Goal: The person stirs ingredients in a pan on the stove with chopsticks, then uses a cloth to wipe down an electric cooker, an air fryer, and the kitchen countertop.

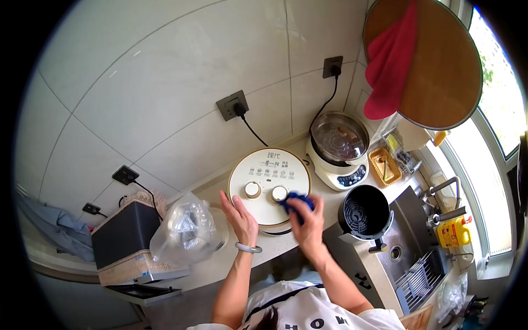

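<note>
Below the tiled wall (pixel 181 71), the counter (pixel 212 267) carries the air fryer (pixel 267 212), presumably sited for power; the black basket (pixel 380 208) stands apart. The left hand (pixel 240 221), grip apart and empty, is at the fryer's rim, perhaps steadying it; the right hand's (pixel 309 224) grip is clamped on a blue cloth (pixel 294 202) beside a knob (pixel 279 193).

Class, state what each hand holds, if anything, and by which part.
Right hand: a bunched blue cloth, exact part unclear through blur. Left hand: nothing.
</note>
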Motion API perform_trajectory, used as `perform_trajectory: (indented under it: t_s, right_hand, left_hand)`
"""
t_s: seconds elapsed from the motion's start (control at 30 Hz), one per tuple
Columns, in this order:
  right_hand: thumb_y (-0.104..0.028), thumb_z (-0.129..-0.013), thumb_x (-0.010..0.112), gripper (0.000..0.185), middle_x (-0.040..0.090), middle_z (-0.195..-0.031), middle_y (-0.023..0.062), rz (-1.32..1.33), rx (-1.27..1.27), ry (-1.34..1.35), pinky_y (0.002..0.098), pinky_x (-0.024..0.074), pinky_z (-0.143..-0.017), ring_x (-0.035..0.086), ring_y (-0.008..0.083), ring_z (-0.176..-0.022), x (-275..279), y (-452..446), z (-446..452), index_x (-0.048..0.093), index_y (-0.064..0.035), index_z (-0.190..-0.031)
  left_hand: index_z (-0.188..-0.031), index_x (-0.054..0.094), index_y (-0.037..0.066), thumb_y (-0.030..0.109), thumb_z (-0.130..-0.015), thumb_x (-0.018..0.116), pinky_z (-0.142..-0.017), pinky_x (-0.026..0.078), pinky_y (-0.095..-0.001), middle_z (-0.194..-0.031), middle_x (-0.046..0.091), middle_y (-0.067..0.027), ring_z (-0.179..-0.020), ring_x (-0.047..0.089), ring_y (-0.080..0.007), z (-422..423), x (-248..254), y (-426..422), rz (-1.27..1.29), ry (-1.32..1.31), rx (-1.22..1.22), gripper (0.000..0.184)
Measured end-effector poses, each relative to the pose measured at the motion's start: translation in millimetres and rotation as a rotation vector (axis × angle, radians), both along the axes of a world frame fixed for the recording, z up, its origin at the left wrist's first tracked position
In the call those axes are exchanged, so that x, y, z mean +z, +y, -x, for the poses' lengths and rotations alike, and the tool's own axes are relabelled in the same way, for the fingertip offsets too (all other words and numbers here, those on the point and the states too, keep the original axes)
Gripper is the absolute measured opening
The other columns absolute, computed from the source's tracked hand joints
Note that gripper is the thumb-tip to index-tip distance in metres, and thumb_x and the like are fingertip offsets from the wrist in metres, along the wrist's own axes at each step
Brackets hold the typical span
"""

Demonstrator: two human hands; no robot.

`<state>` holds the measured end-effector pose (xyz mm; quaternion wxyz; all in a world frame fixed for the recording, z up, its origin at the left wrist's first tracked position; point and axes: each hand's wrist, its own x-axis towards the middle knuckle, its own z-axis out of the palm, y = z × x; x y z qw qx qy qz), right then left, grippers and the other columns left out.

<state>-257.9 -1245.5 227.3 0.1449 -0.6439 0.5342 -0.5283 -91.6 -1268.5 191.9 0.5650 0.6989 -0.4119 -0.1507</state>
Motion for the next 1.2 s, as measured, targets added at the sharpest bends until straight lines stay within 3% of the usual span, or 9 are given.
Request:
perform_trajectory:
  t_s: [0.17,0.3,0.43,0.5,0.7,0.8,0.9,1.03,1.2]
  right_hand:
    - [0.0,-0.081,0.069,0.026,0.051,-0.111,0.0206,-0.044,-0.019,-0.045,0.042,0.0487,-0.085,0.056,0.038,-0.099,3,-52,30,0.069,-0.0092,-0.105]
    - [-0.002,-0.08,0.072,0.029,0.049,-0.112,0.0218,-0.059,0.076,0.043,0.0447,0.0512,-0.085,0.057,0.0397,-0.101,-5,0,17,0.07,-0.0139,-0.106]
    - [0.001,-0.078,0.07,0.027,0.052,-0.107,0.0204,-0.103,0.141,-0.069,0.0442,0.0504,-0.086,0.057,0.0395,-0.102,-3,25,4,0.071,-0.0118,-0.101]
    - [0.0,-0.076,0.072,0.03,0.054,-0.107,0.021,-0.053,0.091,0.047,0.0447,0.0543,-0.079,0.061,0.0408,-0.098,0,-6,20,0.071,-0.0152,-0.102]
    - [-0.01,-0.082,0.07,0.02,0.057,-0.113,0.016,-0.087,0.118,0.18,0.0441,0.0532,-0.079,0.06,0.0372,-0.101,18,-97,44,0.073,-0.0147,-0.102]
    - [-0.009,-0.082,0.069,0.027,0.056,-0.113,0.0149,-0.041,0.189,0.294,0.0438,0.0542,-0.077,0.059,0.0357,-0.102,24,-54,42,0.071,-0.0171,-0.108]
    - [-0.006,-0.08,0.068,0.03,0.058,-0.114,0.0131,-0.1,0.212,0.347,0.0422,0.0549,-0.077,0.06,0.0345,-0.101,31,-37,41,0.072,-0.0172,-0.108]
    - [-0.007,-0.08,0.068,0.029,0.062,-0.11,0.0075,-0.107,0.199,0.414,0.0393,0.0538,-0.08,0.061,0.0308,-0.1,34,-108,36,0.073,-0.0189,-0.106]
    - [-0.008,-0.079,0.069,0.03,0.063,-0.11,0.0037,-0.025,0.417,0.643,0.0393,0.0541,-0.081,0.062,0.0284,-0.1,42,-177,7,0.074,-0.0211,-0.106]
  left_hand:
    - [-0.149,0.026,-0.008,0.035,-0.107,0.035,-0.114,0.03,-0.0453,-0.15,0.03,-0.0323,-0.138,0.036,-0.0436,0,0,5,-0.063,0.043,-0.012,0.06]
    - [-0.149,0.026,-0.007,0.036,-0.107,0.034,-0.113,0.031,-0.0441,-0.15,0.031,-0.0318,-0.138,0.036,-0.0426,5,8,3,0.0,0.109,-0.022,0.06]
    - [-0.15,0.026,-0.006,0.036,-0.107,0.033,-0.112,0.032,-0.044,-0.149,0.033,-0.0314,-0.137,0.038,-0.0419,2,3,3,0.006,0.161,-0.047,0.06]
    - [-0.15,0.025,-0.005,0.037,-0.107,0.033,-0.112,0.033,-0.0441,-0.149,0.034,-0.031,-0.137,0.038,-0.0416,1,7,5,-0.028,0.107,-0.066,0.06]
    - [-0.149,0.028,-0.006,0.035,-0.107,0.034,-0.11,0.034,-0.044,-0.148,0.035,-0.0304,-0.135,0.041,-0.0413,0,1,2,0.004,0.129,-0.061,0.058]
    - [-0.147,0.031,-0.006,0.033,-0.107,0.035,-0.109,0.036,-0.0441,-0.146,0.037,-0.0303,-0.132,0.044,-0.0409,-1,-5,2,0.011,0.002,-0.018,0.056]
    - [-0.146,0.033,-0.006,0.032,-0.107,0.035,-0.11,0.035,-0.0439,-0.145,0.039,-0.0292,-0.131,0.044,-0.04,5,9,3,0.045,0.142,-0.035,0.054]
    - [-0.145,0.034,-0.007,0.035,-0.107,0.034,-0.112,0.032,-0.0444,-0.145,0.04,-0.0277,-0.133,0.041,-0.0387,1,3,1,0.045,0.204,-0.052,0.056]
    - [-0.146,0.032,-0.005,0.044,-0.107,0.029,-0.115,0.026,-0.0461,-0.149,0.035,-0.0254,-0.138,0.035,-0.038,3,4,2,0.102,0.112,-0.049,0.063]
